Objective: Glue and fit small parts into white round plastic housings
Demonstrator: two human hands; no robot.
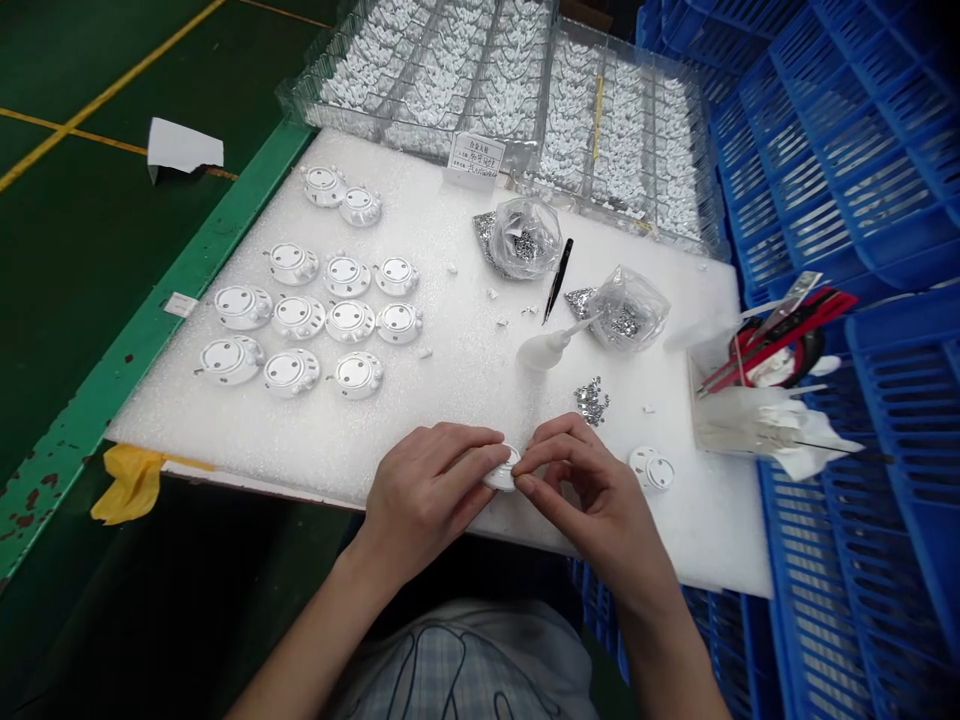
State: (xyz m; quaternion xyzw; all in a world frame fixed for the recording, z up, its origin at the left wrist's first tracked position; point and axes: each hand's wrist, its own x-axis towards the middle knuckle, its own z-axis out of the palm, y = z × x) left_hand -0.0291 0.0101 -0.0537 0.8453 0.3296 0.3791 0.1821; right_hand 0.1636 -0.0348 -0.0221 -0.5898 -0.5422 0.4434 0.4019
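Observation:
My left hand [431, 490] and my right hand [589, 495] meet at the near edge of a white foam sheet [450, 400]. Between their fingertips sits a small round white plastic part [502, 470]. The left fingers curl around its left side; the right thumb and forefinger pinch at its right edge. Another round white part [651, 468] lies just right of my right hand. A small heap of tiny silver pieces [592, 398] lies just beyond my right hand.
Several finished round white parts [315, 320] lie in rows at the left. Two clear bags of silver bits [529, 238], black tweezers [558, 280] and a white squeeze bottle [551, 345] sit mid-sheet. Clear trays [525, 90] stand behind; blue crates [862, 200] and a tool box [750, 395] are at the right.

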